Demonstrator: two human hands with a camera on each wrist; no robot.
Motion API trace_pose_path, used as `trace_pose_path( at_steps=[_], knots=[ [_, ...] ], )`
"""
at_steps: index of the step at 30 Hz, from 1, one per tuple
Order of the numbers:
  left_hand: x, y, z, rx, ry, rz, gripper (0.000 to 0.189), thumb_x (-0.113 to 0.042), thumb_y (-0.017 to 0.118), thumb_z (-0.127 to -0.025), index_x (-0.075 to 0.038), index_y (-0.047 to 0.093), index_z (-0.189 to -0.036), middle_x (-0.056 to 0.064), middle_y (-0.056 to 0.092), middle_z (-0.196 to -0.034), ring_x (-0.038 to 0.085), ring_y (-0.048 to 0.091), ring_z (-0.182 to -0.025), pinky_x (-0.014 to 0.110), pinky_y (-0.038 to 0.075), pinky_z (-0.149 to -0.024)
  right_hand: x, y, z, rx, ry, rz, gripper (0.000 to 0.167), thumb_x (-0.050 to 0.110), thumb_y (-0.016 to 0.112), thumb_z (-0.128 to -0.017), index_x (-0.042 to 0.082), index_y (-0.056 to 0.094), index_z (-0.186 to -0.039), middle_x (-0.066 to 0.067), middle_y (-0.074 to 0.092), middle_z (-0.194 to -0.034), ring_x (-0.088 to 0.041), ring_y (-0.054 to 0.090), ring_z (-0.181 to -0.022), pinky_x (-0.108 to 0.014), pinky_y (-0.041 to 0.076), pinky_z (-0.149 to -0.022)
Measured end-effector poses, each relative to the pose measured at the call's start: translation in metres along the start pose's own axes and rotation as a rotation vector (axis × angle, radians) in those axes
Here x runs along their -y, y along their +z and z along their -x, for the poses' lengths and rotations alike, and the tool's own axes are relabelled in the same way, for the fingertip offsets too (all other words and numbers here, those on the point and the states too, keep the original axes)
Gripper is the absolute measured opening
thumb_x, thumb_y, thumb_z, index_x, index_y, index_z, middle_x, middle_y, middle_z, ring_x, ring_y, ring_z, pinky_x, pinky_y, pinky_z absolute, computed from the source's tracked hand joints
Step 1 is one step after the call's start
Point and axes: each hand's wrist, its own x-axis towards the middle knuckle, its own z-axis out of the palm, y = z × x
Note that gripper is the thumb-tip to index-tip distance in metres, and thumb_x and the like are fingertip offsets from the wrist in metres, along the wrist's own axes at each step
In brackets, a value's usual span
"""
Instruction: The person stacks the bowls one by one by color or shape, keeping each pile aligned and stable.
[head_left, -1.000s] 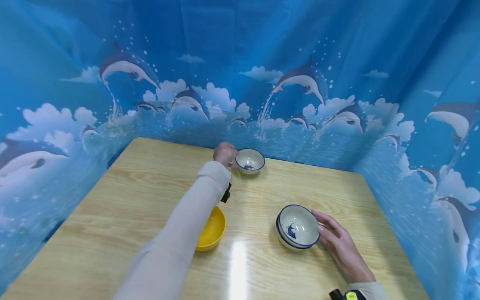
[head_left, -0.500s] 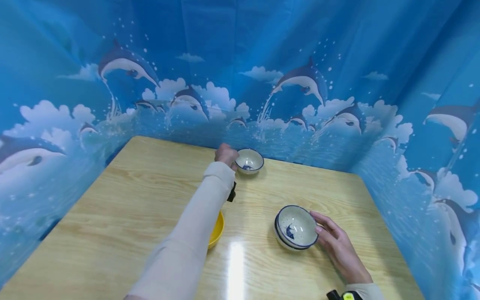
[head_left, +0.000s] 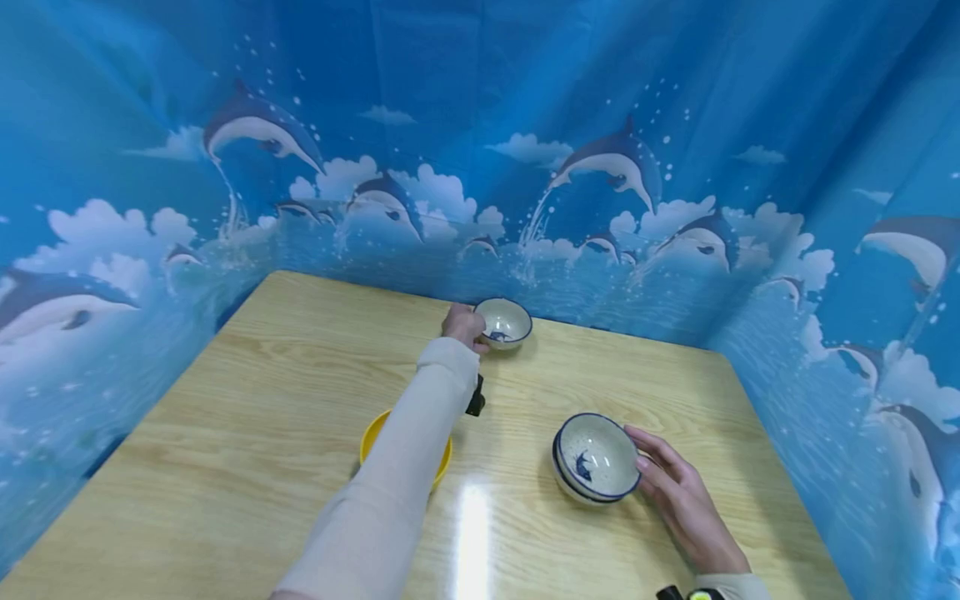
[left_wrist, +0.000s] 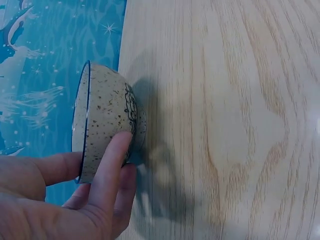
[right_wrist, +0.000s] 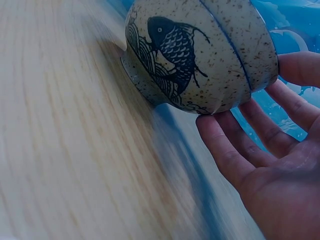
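At the table's far edge, my left hand [head_left: 463,325] pinches the left rim of a speckled, blue-rimmed ceramic bowl [head_left: 505,321]. In the left wrist view, one digit passes behind the rim of this bowl [left_wrist: 107,110] while the others lie along its outer wall; its foot is at the table, though contact is unclear. Nearer and to the right is a stack of matching bowls [head_left: 597,454], the top one with a blue fish inside. My right hand [head_left: 686,500] touches the stack's right side, its extended fingers [right_wrist: 227,150] against the fish-patterned lower bowl [right_wrist: 175,60].
A yellow bowl [head_left: 372,433] stands left of the middle, partly covered by my left forearm [head_left: 390,475]. The wooden table [head_left: 247,417] is bordered by a blue dolphin-print curtain [head_left: 450,167] at the back and both sides.
My left hand has shifted slightly right and closed in on the far bowl's rim. My left forearm has moved right across the yellow bowl. The right hand and the stack hold still.
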Motion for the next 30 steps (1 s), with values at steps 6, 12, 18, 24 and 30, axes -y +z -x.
trace_pose_path(
  at_steps=[6, 12, 18, 24, 30],
  knots=[
    [-0.003, 0.002, 0.005, 0.023, 0.015, -0.043, 0.058, 0.006, 0.044, -0.110, -0.010, 0.045, -0.166, 0.024, 0.055, -0.160, 0.039, 0.074, -0.121, 0.041, 0.070, -0.089, -0.001, -0.001, 0.000, 0.015, -0.016, -0.013, 0.053, 0.017, 0.054, -0.115, 0.002, 0.042, -0.165, 0.017, 0.059, -0.152, 0.001, 0.060, -0.135, -0.022, 0.056, -0.109],
    [-0.009, 0.007, 0.012, 0.076, 0.019, -0.063, 0.060, 0.007, 0.046, -0.108, -0.009, 0.044, -0.166, 0.025, 0.056, -0.158, 0.038, 0.076, -0.116, 0.039, 0.070, -0.085, -0.002, -0.002, 0.000, 0.018, -0.024, -0.012, 0.053, 0.016, 0.053, -0.115, 0.002, 0.041, -0.165, 0.018, 0.059, -0.152, 0.003, 0.060, -0.135, -0.021, 0.057, -0.109],
    [-0.018, 0.009, 0.019, 0.104, 0.027, -0.135, 0.058, 0.003, 0.052, -0.108, -0.012, 0.049, -0.164, 0.021, 0.058, -0.157, 0.036, 0.077, -0.116, 0.037, 0.070, -0.083, -0.001, 0.000, 0.000, 0.009, -0.001, -0.004, 0.054, 0.020, 0.055, -0.115, 0.004, 0.041, -0.166, 0.018, 0.058, -0.152, 0.003, 0.059, -0.135, -0.021, 0.056, -0.109],
    [-0.027, 0.004, 0.029, 0.167, 0.051, -0.157, 0.059, 0.003, 0.054, -0.106, -0.010, 0.049, -0.163, 0.026, 0.058, -0.154, 0.041, 0.071, -0.127, 0.041, 0.069, -0.093, 0.000, 0.001, -0.001, 0.008, 0.012, -0.002, 0.055, 0.022, 0.056, -0.115, 0.006, 0.041, -0.166, 0.019, 0.057, -0.153, 0.004, 0.059, -0.135, -0.020, 0.055, -0.109],
    [-0.031, 0.002, 0.037, 0.220, 0.082, -0.214, 0.062, 0.005, 0.056, -0.103, -0.010, 0.049, -0.163, 0.022, 0.054, -0.159, 0.042, 0.067, -0.129, 0.038, 0.069, -0.089, -0.002, -0.002, 0.000, 0.021, -0.007, -0.007, 0.054, 0.019, 0.054, -0.115, 0.005, 0.041, -0.166, 0.019, 0.058, -0.153, 0.003, 0.059, -0.135, -0.021, 0.055, -0.109]
  ],
)
